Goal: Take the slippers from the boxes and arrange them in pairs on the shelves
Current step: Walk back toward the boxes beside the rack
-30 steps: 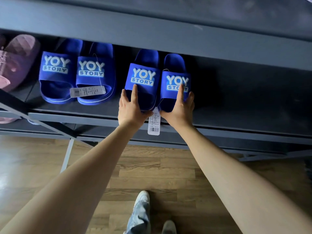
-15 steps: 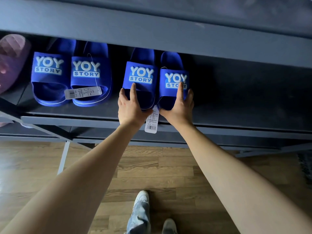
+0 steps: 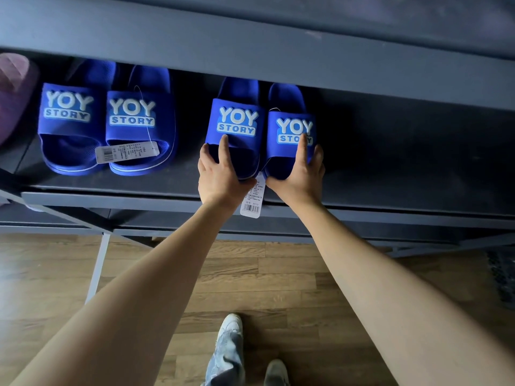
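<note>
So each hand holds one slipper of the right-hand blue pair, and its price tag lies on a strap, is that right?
No. In the head view the left hand and right hand each hold one slipper of the right-hand blue pair, but its price tag hangs between the hands over the shelf's front edge, not on a strap.

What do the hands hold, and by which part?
The left hand grips one blue slipper by its toe end; the right hand grips the neighbouring slipper likewise.
</note>
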